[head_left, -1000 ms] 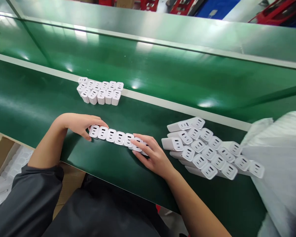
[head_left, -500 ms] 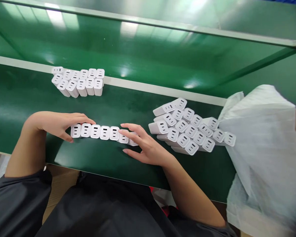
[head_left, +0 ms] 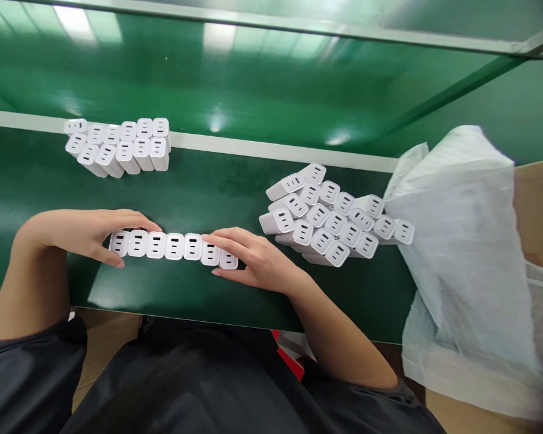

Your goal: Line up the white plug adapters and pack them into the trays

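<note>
A straight row of several white USB chargers (head_left: 174,246) stands on the green table in front of me, their slotted port ends facing up. My left hand (head_left: 90,235) holds the row's left end, thumb on the near side and fingers along the far side. At the right end, my right hand (head_left: 256,256) is closed around the last chargers, its fingers over the far edge and its thumb at the near edge. These fingers partly cover the last two chargers.
Two rows of similar chargers (head_left: 127,155) stand against the white strip at the back left. A looser cluster of chargers (head_left: 335,223), some leaning, is to the right. Beyond it, white wrapping sheet (head_left: 461,253) drapes over the table's right side. A green wall (head_left: 253,90) rises behind.
My right hand has closed in on the row's right end, its fingers now nearer together. The left hand keeps its hold. The whole view has shifted slightly.
</note>
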